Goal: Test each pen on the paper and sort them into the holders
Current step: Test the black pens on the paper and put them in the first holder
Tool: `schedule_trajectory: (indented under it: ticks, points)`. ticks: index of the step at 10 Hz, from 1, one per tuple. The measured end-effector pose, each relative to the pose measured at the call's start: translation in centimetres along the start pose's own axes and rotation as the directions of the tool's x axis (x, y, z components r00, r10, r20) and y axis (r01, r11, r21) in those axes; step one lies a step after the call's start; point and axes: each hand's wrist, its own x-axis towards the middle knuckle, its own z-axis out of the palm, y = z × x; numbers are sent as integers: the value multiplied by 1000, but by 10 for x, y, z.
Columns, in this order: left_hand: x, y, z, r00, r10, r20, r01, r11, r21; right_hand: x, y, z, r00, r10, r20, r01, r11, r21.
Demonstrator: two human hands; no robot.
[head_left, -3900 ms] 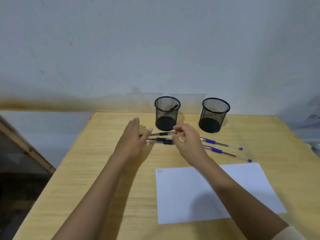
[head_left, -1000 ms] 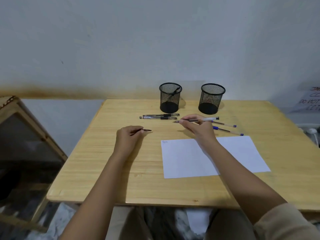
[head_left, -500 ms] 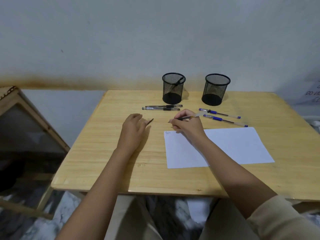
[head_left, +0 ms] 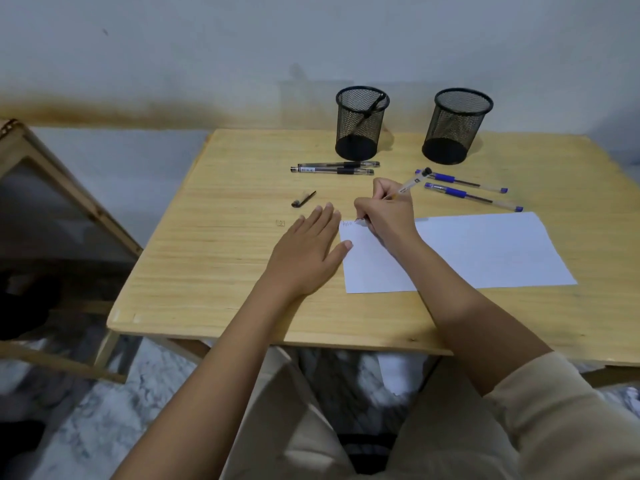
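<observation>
My right hand (head_left: 389, 213) grips an uncapped pen (head_left: 410, 184) with its tip on the top left corner of the white paper (head_left: 485, 251), beside a small scribble. My left hand (head_left: 308, 247) lies flat on the table, thumb touching the paper's left edge. A black pen cap (head_left: 303, 199) lies on the wood beyond my left hand. Two black pens (head_left: 334, 168) lie in front of the left mesh holder (head_left: 360, 123), which has one pen in it. Two blue pens (head_left: 471, 190) lie near the right mesh holder (head_left: 456, 126).
The wooden table (head_left: 225, 271) stands against a pale wall. A wooden frame (head_left: 65, 188) leans at the left, beside the table. My lap and a marbled floor show below the table's front edge.
My left hand let go of the black cap, which now lies on the table, and flattened beside the paper. My right hand brought the pen tip down onto the paper's corner.
</observation>
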Motion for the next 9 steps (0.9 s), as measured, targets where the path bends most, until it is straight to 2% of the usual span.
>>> schedule_trajectory:
  ticks: [9]
  points:
    - [1, 0, 1, 1000, -5, 4, 4, 999, 39, 3, 6, 5, 995, -76, -68, 66, 988, -140]
